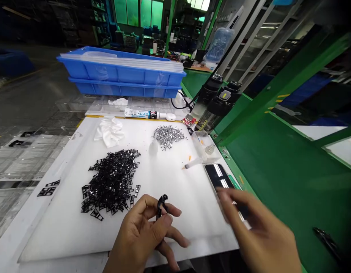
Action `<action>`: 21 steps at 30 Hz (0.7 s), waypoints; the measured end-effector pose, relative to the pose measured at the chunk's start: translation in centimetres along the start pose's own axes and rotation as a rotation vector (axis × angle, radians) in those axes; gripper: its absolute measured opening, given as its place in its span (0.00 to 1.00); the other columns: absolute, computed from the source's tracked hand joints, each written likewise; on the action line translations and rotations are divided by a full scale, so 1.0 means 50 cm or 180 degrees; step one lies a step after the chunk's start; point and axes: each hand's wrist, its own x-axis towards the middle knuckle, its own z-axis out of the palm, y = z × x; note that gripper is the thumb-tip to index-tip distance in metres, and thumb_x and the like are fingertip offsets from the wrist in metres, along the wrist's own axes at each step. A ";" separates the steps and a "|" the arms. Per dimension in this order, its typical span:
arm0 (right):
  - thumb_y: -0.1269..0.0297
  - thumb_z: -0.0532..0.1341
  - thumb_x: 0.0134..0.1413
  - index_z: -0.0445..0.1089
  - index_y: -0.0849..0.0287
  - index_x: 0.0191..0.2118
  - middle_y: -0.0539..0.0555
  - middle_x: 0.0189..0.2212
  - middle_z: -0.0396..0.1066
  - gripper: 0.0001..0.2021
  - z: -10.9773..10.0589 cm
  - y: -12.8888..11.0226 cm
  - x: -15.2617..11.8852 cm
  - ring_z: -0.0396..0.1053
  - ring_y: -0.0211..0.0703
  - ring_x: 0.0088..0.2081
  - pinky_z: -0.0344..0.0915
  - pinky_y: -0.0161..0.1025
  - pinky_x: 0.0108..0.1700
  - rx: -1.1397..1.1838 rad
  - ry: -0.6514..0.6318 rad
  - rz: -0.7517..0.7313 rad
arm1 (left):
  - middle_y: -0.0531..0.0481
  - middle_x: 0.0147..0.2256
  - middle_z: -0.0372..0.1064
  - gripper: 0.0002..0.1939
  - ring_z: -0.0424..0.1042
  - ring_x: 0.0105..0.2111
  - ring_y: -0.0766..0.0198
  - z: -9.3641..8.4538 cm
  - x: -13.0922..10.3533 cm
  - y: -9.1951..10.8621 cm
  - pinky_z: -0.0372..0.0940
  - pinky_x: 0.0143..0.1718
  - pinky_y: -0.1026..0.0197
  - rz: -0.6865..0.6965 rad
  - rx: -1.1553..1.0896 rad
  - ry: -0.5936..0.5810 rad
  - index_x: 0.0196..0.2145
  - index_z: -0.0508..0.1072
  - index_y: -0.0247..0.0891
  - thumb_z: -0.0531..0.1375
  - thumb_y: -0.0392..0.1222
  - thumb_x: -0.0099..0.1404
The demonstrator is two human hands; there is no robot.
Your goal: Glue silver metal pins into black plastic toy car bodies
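My left hand (147, 233) pinches a small black curved plastic clip (162, 204) between thumb and fingers, its hooked end pointing up. To the right, my right hand (256, 227) is slightly blurred above a dark-screened phone (216, 174); thumb and forefinger tips come together, and I cannot make out what is between them. Left of my hands lies a big heap of black plastic pieces (111, 182), with a few loose frame-shaped ones at its edge. A pile of small silvery metal parts (168, 136) lies farther back on the white mat (166, 176).
A syringe with an orange tip (192, 163) lies near a clear plastic box (203, 144). Behind are a white tissue (109, 131), a glue tube (141, 113), stacked blue trays (124, 77) and dark bottles (221, 102). A green frame (263, 98) borders the right side.
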 end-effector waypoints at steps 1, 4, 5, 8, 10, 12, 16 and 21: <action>0.46 0.58 0.61 0.74 0.51 0.45 0.53 0.42 0.75 0.17 -0.010 0.041 0.021 0.73 0.46 0.39 0.70 0.39 0.39 -0.0631 0.0352 0.0051 | 0.45 0.41 0.72 0.11 0.78 0.32 0.55 -0.002 0.003 -0.001 0.70 0.19 0.63 -0.0025 0.0046 0.0033 0.33 0.70 0.36 0.66 0.44 0.62; 0.52 0.59 0.60 0.76 0.57 0.43 0.58 0.43 0.74 0.15 -0.038 0.162 0.078 0.73 0.50 0.37 0.70 0.47 0.40 -0.1195 0.0259 0.0303 | 0.42 0.41 0.73 0.10 0.77 0.33 0.56 -0.004 0.013 -0.006 0.72 0.22 0.61 -0.0181 0.0147 0.0109 0.32 0.74 0.34 0.67 0.44 0.62; 0.55 0.61 0.60 0.76 0.57 0.43 0.56 0.42 0.74 0.13 -0.043 0.192 0.090 0.73 0.46 0.36 0.70 0.46 0.41 -0.1263 0.0084 0.0346 | 0.42 0.42 0.74 0.10 0.76 0.32 0.57 -0.003 0.016 -0.007 0.72 0.22 0.61 -0.0257 0.0151 0.0110 0.32 0.75 0.34 0.66 0.44 0.63; 0.57 0.62 0.63 0.73 0.59 0.45 0.55 0.43 0.74 0.12 -0.042 0.243 0.102 0.72 0.42 0.39 0.70 0.46 0.46 -0.1390 -0.0252 0.0364 | 0.42 0.38 0.74 0.13 0.70 0.27 0.64 -0.001 0.025 -0.013 0.70 0.22 0.62 -0.0426 0.0238 -0.0015 0.33 0.77 0.33 0.63 0.47 0.66; 0.56 0.60 0.65 0.72 0.60 0.47 0.55 0.45 0.72 0.14 -0.035 0.252 0.097 0.72 0.43 0.43 0.69 0.48 0.50 -0.1449 -0.0287 0.0330 | 0.47 0.29 0.71 0.15 0.65 0.21 0.69 -0.001 0.031 -0.017 0.64 0.19 0.66 -0.0518 0.0358 -0.0107 0.35 0.78 0.33 0.61 0.49 0.67; 0.54 0.59 0.66 0.72 0.59 0.49 0.55 0.45 0.72 0.15 -0.031 0.255 0.092 0.71 0.42 0.42 0.69 0.48 0.49 -0.1468 -0.0277 0.0297 | 0.50 0.24 0.68 0.16 0.61 0.18 0.71 -0.001 0.036 -0.020 0.60 0.17 0.67 -0.0571 0.0373 -0.0110 0.36 0.78 0.32 0.61 0.50 0.67; 0.45 0.55 0.62 0.76 0.56 0.47 0.56 0.43 0.74 0.22 -0.044 0.267 0.091 0.71 0.41 0.31 0.70 0.44 0.38 -0.1450 -0.0242 0.0243 | 0.42 0.36 0.75 0.12 0.66 0.24 0.67 -0.002 0.043 -0.023 0.62 0.17 0.67 -0.0408 0.0083 0.0108 0.32 0.77 0.33 0.65 0.47 0.63; 0.45 0.54 0.57 0.77 0.57 0.48 0.58 0.42 0.74 0.25 -0.059 0.282 0.093 0.72 0.49 0.33 0.67 0.47 0.36 -0.1484 -0.0207 0.0111 | 0.40 0.37 0.76 0.12 0.67 0.22 0.69 -0.001 0.043 -0.016 0.62 0.16 0.67 -0.0444 -0.0033 0.0114 0.32 0.75 0.31 0.65 0.45 0.63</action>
